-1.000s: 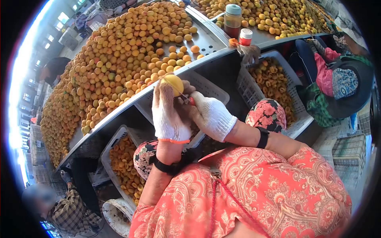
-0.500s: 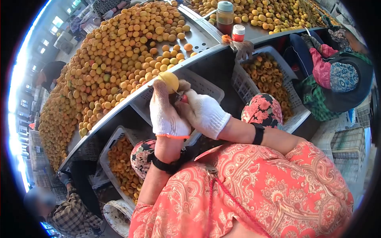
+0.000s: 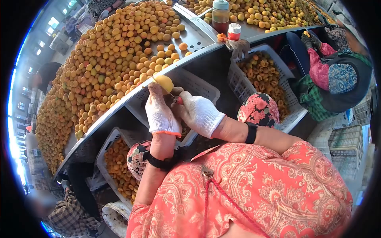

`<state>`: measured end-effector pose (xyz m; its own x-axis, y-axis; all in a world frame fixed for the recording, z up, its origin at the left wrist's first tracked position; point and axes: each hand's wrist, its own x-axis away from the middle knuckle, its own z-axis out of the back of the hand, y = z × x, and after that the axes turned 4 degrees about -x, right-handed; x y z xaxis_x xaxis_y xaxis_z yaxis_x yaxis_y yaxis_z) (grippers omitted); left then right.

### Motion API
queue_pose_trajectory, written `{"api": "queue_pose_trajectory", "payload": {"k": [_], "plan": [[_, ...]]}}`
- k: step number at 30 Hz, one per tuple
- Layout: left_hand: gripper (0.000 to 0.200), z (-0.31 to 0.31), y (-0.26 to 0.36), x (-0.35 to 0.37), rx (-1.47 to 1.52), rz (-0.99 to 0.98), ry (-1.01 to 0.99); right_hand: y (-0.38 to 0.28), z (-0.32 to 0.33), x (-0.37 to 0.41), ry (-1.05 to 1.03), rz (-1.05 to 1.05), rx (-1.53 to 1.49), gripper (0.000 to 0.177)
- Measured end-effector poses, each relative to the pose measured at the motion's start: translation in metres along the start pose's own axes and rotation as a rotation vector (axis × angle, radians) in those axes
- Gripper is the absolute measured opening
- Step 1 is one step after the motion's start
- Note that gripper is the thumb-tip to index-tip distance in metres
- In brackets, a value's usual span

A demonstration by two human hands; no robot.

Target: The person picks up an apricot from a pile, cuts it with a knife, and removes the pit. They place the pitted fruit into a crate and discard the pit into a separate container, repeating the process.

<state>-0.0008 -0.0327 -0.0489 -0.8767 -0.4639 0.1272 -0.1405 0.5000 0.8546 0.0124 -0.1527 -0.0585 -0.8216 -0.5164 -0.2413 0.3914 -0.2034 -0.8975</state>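
A yellow apricot (image 3: 163, 83) is held at the fingertips of my gloved left hand (image 3: 160, 113), above a basket near the table edge. My right hand (image 3: 196, 111), in a white glove with soiled fingers, is closed on a small tool with a red handle (image 3: 179, 100). A thin metal tip points from it toward the underside of the apricot; whether it is a knife or a pitting tool I cannot make out. Both hands are close together and tilted upward. Below them sits a white plastic basket (image 3: 208, 88), partly hidden by my hands.
A large heap of apricots (image 3: 115, 51) covers the metal table (image 3: 194, 33). Baskets of opened apricots stand left (image 3: 104, 160) and right (image 3: 286, 65). A drink bottle (image 3: 220, 18) and a red-and-white jar (image 3: 234, 31) stand on the table edge. Co-workers sit at right (image 3: 317, 75) and lower left (image 3: 73, 214).
The whole view has shifted slightly, so the table and baskets appear a little further left. My hands keep the same hold on the apricot and the tool.
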Motion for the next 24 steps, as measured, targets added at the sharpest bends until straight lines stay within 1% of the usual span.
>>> {"api": "queue_pose_trajectory", "payload": {"k": [1, 3, 4, 5, 7, 8, 9, 11, 12, 13, 14, 15, 16, 17, 18, 19, 20, 21, 23, 24], "plan": [[0.048, -0.002, 0.002, 0.0, 0.005, 0.002, -0.004, 0.004, -0.002, -0.002, 0.032, 0.01, 0.007, 0.022], [0.049, -0.002, 0.011, 0.006, -0.091, 0.102, 0.0, 0.005, 0.0, -0.001, 0.015, 0.003, 0.018, 0.022], [0.048, 0.006, 0.012, 0.001, -0.104, 0.09, -0.069, -0.001, 0.005, -0.002, -0.024, -0.039, -0.001, 0.023], [0.048, 0.008, 0.01, -0.002, -0.105, 0.087, -0.068, -0.004, 0.007, -0.003, -0.062, -0.077, -0.021, 0.023], [0.047, 0.013, 0.007, -0.009, -0.172, 0.037, -0.062, 0.002, 0.005, -0.004, -0.062, -0.052, -0.026, 0.024], [0.053, 0.013, -0.001, -0.009, -0.128, -0.044, -0.103, 0.003, 0.003, -0.005, -0.066, -0.031, -0.027, 0.024], [0.053, 0.012, -0.001, -0.008, -0.125, -0.048, -0.099, 0.003, 0.003, -0.005, -0.071, -0.027, -0.026, 0.024], [0.049, 0.007, 0.002, -0.003, 0.028, 0.157, -0.049, 0.005, 0.003, -0.005, -0.014, 0.016, 0.043, 0.024], [0.052, -0.001, 0.005, 0.004, 0.069, 0.185, -0.049, 0.006, 0.001, -0.005, -0.014, 0.007, 0.048, 0.024], [0.052, 0.002, 0.002, 0.007, 0.076, 0.202, -0.055, 0.006, -0.001, -0.004, -0.023, -0.027, 0.116, 0.025], [0.053, 0.003, 0.002, 0.008, 0.089, 0.275, 0.044, 0.006, 0.0, -0.007, -0.022, -0.052, 0.194, 0.028], [0.054, -0.004, 0.004, 0.003, 0.105, 0.334, 0.111, 0.011, -0.003, -0.008, -0.016, -0.015, 0.253, 0.035], [0.052, -0.014, 0.006, 0.004, 0.117, 0.314, 0.177, 0.011, -0.003, -0.007, -0.01, 0.023, 0.314, 0.034], [0.051, -0.019, 0.009, 0.007, 0.134, 0.288, 0.228, 0.016, -0.003, -0.007, -0.013, 0.148, 0.311, 0.034], [0.049, -0.012, 0.005, 0.005, 0.148, 0.254, 0.159, 0.016, -0.001, -0.01, -0.063, 0.029, 0.162, 0.036], [0.048, 0.002, -0.003, -0.002, 0.157, 0.221, 0.108, 0.018, -0.001, -0.011, -0.054, 0.069, 0.1, 0.031], [0.047, 0.017, -0.005, -0.013, 0.182, 0.185, 0.032, -0.002, 0.01, -0.009, -0.089, 0.017, 0.024, 0.025], [0.046, 0.027, -0.004, -0.019, 0.203, 0.149, -0.025, -0.009, 0.011, -0.009, -0.028, 0.048, -0.049, 0.023], [0.048, 0.029, 0.0, -0.018, 0.013, 0.033, -0.07, -0.035, 0.029, -0.011, 0.114, -0.005, -0.039, 0.022], [0.038, 0.028, -0.001, -0.016, -0.021, 0.084, -0.09, -0.029, 0.031, -0.018, 0.246, 0.18, 0.017, 0.02]]}}
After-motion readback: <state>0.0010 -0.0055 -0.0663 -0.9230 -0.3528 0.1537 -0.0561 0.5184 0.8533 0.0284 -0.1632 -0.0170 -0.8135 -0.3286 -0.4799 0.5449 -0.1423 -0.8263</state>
